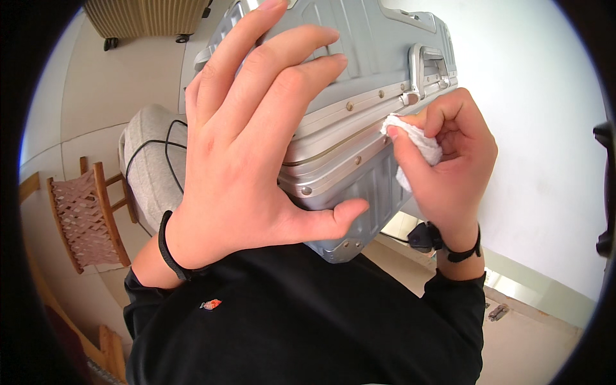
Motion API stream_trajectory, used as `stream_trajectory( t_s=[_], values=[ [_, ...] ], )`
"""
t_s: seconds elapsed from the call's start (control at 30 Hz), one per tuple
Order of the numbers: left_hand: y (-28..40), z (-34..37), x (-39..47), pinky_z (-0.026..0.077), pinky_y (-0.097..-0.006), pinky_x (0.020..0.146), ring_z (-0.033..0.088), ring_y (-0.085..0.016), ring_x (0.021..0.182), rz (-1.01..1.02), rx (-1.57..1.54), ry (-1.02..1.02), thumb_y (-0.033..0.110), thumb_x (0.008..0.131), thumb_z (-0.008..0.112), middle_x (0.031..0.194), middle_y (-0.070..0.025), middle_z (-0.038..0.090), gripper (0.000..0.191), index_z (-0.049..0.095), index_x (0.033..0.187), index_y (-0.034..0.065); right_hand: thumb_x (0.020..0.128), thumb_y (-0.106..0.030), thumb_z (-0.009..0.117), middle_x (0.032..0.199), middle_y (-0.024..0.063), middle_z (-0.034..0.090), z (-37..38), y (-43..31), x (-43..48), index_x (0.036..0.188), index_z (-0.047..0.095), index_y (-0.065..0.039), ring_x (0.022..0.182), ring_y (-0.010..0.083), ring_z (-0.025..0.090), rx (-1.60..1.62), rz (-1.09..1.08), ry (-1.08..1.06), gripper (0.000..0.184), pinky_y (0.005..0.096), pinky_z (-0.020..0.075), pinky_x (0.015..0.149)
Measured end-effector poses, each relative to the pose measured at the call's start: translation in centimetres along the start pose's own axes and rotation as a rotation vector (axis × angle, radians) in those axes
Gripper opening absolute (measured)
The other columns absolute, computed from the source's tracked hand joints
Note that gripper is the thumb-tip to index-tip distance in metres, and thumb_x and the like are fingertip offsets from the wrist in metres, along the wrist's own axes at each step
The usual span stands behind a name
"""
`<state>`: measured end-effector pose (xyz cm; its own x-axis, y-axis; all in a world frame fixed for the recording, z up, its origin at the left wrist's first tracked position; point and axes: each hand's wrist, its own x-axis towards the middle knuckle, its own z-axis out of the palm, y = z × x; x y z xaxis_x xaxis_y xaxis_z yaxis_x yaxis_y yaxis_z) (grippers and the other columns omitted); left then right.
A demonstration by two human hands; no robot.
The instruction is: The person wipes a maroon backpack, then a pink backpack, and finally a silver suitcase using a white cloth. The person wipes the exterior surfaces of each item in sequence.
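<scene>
A silver-blue hard-shell suitcase with a riveted metal frame lies across the view before me. Over its left corner my left hand is spread, fingers curved and thumb apart, with nothing in it; whether it touches the case I cannot tell. My right hand pinches a crumpled white cloth between thumb and fingers, at the frame's seam. Just above that hand sits the case's metal carry handle. Black bands circle both wrists.
A grey fabric-covered seat or cushion with a black cable is at left, beside a wooden stool with a woven seat. A ribbed gold suitcase stands at top left. A white wall rises on the right.
</scene>
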<state>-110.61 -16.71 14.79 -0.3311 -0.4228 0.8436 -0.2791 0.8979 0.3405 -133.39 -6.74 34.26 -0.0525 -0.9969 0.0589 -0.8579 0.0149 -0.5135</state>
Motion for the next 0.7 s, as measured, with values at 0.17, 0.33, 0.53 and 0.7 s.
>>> stream_trajectory(
  t_s=[0.17,0.33,0.53,0.7],
  values=[
    [1.4,0.0,0.5,0.035,-0.0625,0.131,0.044,-0.052,0.163,-0.076,-0.02,-0.014,0.07,0.078,0.087,0.156,-0.0199,0.068,0.095,0.073,0.142,0.001,0.092,0.005,0.082,0.077,0.0011,0.061,-1.9,1.8,2.6,0.091,0.057,-0.005,0.069,0.0094,0.058,-0.345,0.097,0.041,0.026,0.0245,0.0542,0.069],
    [1.6,0.0,-0.3,0.035,-0.0624,0.131,0.044,-0.053,0.162,-0.052,0.022,-0.003,0.068,0.08,0.086,0.155,-0.0212,0.068,0.094,0.072,0.143,-0.0004,0.093,0.005,0.081,0.082,0.0046,0.073,-1.5,1.0,1.1,0.093,0.062,-0.004,0.073,0.0169,0.071,-0.297,-0.076,-0.002,0.021,0.0272,0.0587,0.073],
    [3.4,-3.1,1.4,0.035,-0.0619,0.131,0.044,-0.054,0.162,-0.12,0.039,-0.078,0.068,0.082,0.085,0.156,-0.0219,0.068,0.093,0.072,0.142,-0.0011,0.094,0.008,0.082,0.089,0.0034,0.079,-0.8,-1.0,-1.2,0.101,0.071,-0.003,0.083,0.0128,0.078,-0.092,-0.097,0.016,0.017,0.0269,0.0607,0.075],
    [8.0,-4.9,3.0,0.034,-0.0617,0.131,0.043,-0.053,0.163,-0.441,-0.144,-0.135,0.069,0.083,0.085,0.156,-0.0214,0.068,0.092,0.072,0.142,-0.0008,0.095,0.007,0.083,0.095,0.0043,0.082,-1.5,0.0,-1.0,0.103,0.074,-0.004,0.08,0.0111,0.076,-0.112,-0.093,-0.015,0.016,0.027,0.0589,0.071]
  ],
)
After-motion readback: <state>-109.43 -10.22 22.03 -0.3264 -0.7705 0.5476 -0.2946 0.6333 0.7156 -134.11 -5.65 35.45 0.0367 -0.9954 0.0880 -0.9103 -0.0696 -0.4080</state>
